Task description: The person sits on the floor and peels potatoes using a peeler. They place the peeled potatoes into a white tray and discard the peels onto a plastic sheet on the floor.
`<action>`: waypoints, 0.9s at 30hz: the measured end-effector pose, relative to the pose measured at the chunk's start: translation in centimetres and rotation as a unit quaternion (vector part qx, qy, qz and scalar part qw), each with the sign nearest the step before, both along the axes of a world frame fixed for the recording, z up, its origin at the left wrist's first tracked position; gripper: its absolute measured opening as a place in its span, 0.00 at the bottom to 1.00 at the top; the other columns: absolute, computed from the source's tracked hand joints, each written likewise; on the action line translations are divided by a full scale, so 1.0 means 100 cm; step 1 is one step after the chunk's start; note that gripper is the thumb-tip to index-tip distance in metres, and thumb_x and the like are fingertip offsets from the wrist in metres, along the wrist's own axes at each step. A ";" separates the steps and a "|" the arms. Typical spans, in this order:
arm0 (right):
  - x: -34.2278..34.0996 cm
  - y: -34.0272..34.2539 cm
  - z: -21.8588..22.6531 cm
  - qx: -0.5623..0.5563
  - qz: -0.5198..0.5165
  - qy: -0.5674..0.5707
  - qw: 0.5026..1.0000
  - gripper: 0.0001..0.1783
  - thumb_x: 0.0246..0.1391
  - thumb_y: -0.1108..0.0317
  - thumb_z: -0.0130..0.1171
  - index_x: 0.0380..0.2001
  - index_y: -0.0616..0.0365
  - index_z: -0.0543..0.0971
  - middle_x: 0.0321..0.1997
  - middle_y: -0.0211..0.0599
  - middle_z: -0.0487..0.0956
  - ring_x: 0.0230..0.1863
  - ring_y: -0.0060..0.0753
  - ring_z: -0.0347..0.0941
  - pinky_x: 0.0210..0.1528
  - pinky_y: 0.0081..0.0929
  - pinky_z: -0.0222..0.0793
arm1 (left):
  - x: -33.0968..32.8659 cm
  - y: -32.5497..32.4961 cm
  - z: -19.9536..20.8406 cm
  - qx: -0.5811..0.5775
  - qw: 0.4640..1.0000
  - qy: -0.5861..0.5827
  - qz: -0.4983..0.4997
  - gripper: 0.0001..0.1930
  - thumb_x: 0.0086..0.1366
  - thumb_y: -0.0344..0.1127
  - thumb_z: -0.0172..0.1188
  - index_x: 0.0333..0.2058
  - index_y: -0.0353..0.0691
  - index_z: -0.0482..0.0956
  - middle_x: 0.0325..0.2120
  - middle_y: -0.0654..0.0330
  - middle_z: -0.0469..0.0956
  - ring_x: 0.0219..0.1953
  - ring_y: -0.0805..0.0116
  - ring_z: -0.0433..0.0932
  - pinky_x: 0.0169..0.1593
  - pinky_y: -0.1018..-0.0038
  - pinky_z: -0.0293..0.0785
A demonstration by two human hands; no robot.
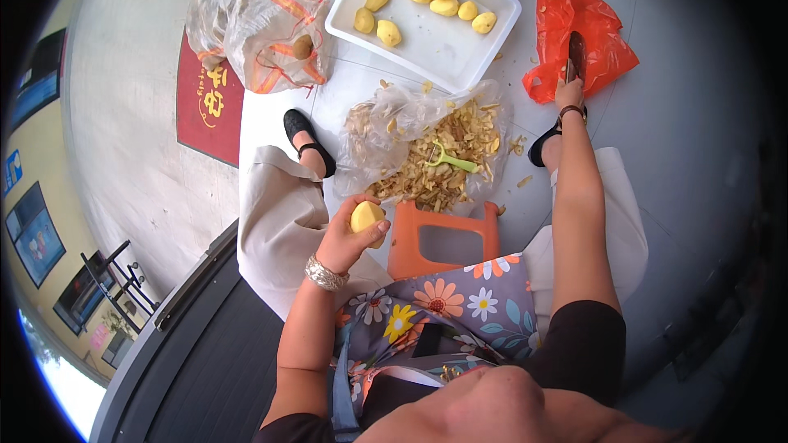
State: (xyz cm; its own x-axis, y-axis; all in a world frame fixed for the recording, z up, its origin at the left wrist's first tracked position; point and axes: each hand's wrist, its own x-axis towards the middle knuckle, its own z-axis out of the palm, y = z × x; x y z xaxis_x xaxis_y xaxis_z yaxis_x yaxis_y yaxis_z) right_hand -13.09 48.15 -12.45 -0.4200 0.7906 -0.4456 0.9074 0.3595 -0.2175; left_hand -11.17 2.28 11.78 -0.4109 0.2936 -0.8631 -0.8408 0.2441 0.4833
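- Left hand point(351, 238) is wrapped around a peeled yellow potato point(367, 216), held up over the left knee, right beside the orange plastic stool point(444, 238). Fingers are closed on it, thumb side up.
- The potato's a short oval; its long axis looks roughly upright, tipped a bit toward the peel pile, though it's half buried in the hand so hard to be sure.
- Right hand point(569, 93) is stretched way out to the orange plastic bag point(579, 37) on the floor, fist closed on the handle of a knife point(576, 56). The dark blade points straight away from the person, long axis running along the arm.
- So the two hands are well apart, each clamped on its own thing.
- Between them: a clear bag of potato peelings point(431, 152) with a green peeler point(450, 159) lying on top.
- Further out, a white tray point(447, 53) with more peeled potatoes, and a net sack point(258, 20) to the left.
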 end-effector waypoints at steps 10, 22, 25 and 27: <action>0.085 -0.196 -0.028 -0.141 0.197 -0.030 0.970 0.13 0.45 0.74 0.51 0.38 0.56 0.70 0.45 0.44 0.69 0.50 0.47 0.63 0.50 0.38 0.61 | -0.021 0.022 0.002 0.073 0.989 -0.023 0.124 0.31 0.47 0.26 0.65 0.50 0.44 0.60 0.43 0.58 0.69 0.37 0.70 0.72 0.42 0.75 0.70; 0.092 -0.216 0.050 -0.236 0.389 -0.081 0.887 0.14 0.46 0.65 0.54 0.38 0.56 0.74 0.31 0.49 0.75 0.38 0.46 0.72 0.40 0.37 0.68 | -0.004 0.004 0.002 0.182 0.961 -0.051 0.202 0.17 0.64 0.48 0.45 0.45 0.45 0.61 0.37 0.55 0.71 0.29 0.65 0.71 0.32 0.75 0.68; 0.089 -0.217 0.123 -0.355 0.314 0.071 0.878 0.19 0.45 0.65 0.57 0.43 0.55 0.73 0.32 0.47 0.76 0.36 0.41 0.73 0.39 0.33 0.67 | 0.027 -0.004 -0.009 0.183 0.962 0.014 0.204 0.16 0.62 0.42 0.49 0.46 0.46 0.61 0.37 0.57 0.70 0.32 0.66 0.72 0.32 0.74 0.69; 0.092 -0.225 0.180 -0.418 0.247 0.071 0.872 0.21 0.44 0.66 0.59 0.45 0.54 0.73 0.33 0.42 0.76 0.33 0.34 0.73 0.38 0.28 0.66 | 0.050 -0.005 -0.018 0.121 0.972 0.046 0.197 0.20 0.59 0.37 0.56 0.49 0.48 0.61 0.38 0.61 0.69 0.34 0.67 0.71 0.33 0.72 0.69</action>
State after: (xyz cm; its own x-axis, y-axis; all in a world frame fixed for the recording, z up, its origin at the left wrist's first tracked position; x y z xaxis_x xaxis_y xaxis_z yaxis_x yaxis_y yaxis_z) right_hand -3.85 25.65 5.59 -0.7155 -0.0773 -0.6943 0.6292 0.3606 -0.6885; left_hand -6.12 1.74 9.99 -0.6055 0.2876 -0.7420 -0.7958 -0.2191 0.5645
